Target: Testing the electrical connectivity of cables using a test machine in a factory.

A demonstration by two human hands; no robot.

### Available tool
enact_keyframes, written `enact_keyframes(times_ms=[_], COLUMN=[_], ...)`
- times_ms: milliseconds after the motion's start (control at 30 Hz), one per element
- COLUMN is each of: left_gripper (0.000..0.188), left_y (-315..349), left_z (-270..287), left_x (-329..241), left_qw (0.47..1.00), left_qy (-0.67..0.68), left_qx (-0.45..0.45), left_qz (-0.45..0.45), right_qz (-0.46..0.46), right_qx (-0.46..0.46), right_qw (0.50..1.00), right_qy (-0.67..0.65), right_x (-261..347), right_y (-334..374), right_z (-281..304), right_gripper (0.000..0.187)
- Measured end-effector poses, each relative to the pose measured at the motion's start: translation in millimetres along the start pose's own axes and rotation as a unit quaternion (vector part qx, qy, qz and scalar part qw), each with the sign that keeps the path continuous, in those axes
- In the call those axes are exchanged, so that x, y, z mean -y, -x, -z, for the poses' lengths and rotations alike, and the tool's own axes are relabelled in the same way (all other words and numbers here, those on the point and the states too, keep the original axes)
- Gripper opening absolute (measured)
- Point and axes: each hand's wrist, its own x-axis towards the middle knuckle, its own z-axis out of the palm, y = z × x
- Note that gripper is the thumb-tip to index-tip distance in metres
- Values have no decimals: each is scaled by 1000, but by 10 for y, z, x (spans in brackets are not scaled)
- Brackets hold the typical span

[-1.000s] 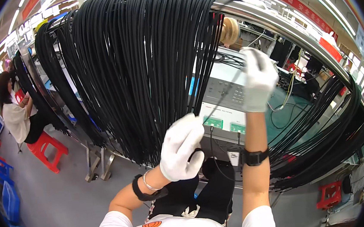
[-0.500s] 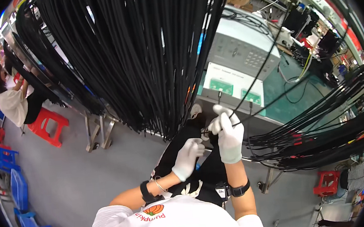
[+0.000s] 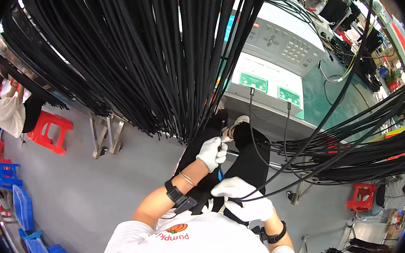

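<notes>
Right hand (image 3: 245, 201) has come down toward the waist since 0.5 s ago, drawing the black cable (image 3: 349, 81) with it; left hand (image 3: 211, 153) has moved forward, away from the waist.

Right: gloved, cable pinched between thumb and fingers, grip force not visible. From there 2 strands fan out up and to the right of the hand, 1 climbing steeply past the bench, 1 running lower toward the side bundle (image 3: 369, 155).

Left: gloved, ahead of the right hand and slightly left of it, over the black trousers (image 3: 254, 153). Fingers curled; dark sliver at the fingertips, can't tell whether they're clamped on cable or that's trouser behind. Hands apart.

Straight ahead of the left hand: big curtain of hanging black cables (image 3: 173, 71), lower ends just beyond the glove. Ahead and right of both hands: grey instrument (image 3: 288, 46) with keypad, and nearer, a white box (image 3: 268, 66) carrying 2 green boards (image 3: 254, 82), a plugged lead (image 3: 251, 117) dropping from each.

Well off to the left hand's left: 1 person (image 3: 9, 114) on a red stool (image 3: 49, 129), blue bins (image 3: 22, 207) nearer the camera wearer's side.
</notes>
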Motion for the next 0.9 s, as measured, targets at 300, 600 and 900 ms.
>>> enact_keyframes(times_ms=[300,600,900], left_gripper=[25,26,23], left_y=[544,489,257], left_z=[-549,-1002,-1544], left_x=[-53,-547,-719], left_qw=[898,911,897], left_qy=[-323,-251,-329], left_qx=[31,52,4], left_qz=[-298,-324,-295], right_qz=[-281,-166,-126], right_qx=[-247,-425,-572], right_qw=[901,889,806], right_qy=[-220,-45,92], right_x=[-352,-121,-260], right_y=[-330,-429,-300], right_z=[-205,-27,1138], right_gripper=[42,20,17])
